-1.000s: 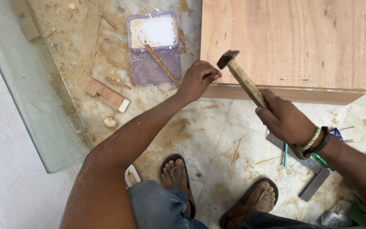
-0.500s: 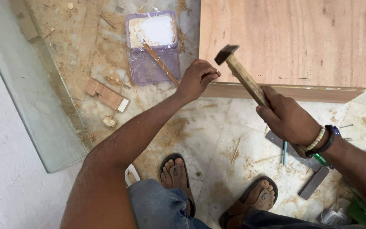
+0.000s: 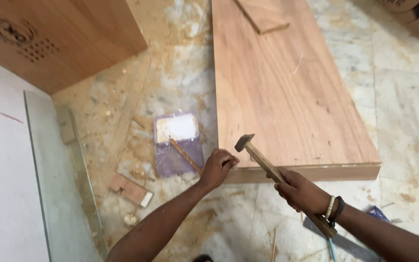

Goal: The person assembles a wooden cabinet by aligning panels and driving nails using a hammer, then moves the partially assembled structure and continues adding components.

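Since the frame half a second back our view has tilted up: our feet and sandals have dropped out of sight, and far more of the long wooden panel [image 3: 287, 92] now shows, running away from us across the dusty stone floor [image 3: 403, 111]. Our left hand [image 3: 217, 167] sits as before at the panel's near left corner, its fingertips pressed together against the edge; whatever small thing they pinch there is too tiny for us to make out. Our right hand [image 3: 299, 190] has its grip wrapped tight around the wooden handle of the hammer [image 3: 267, 167], whose dark head hangs just above the panel's near edge, close beside the left fingers. The handle's butt sticks out past our wrist, over a grey tool that is mostly hidden by the arm. Left of the panel lies a purple tray [image 3: 178, 145] with white paste and a stick across it. A glass sheet [image 3: 59, 194] leans at the left, cut off below, and a wooden cabinet [image 3: 59, 39] is cropped at the top corner.
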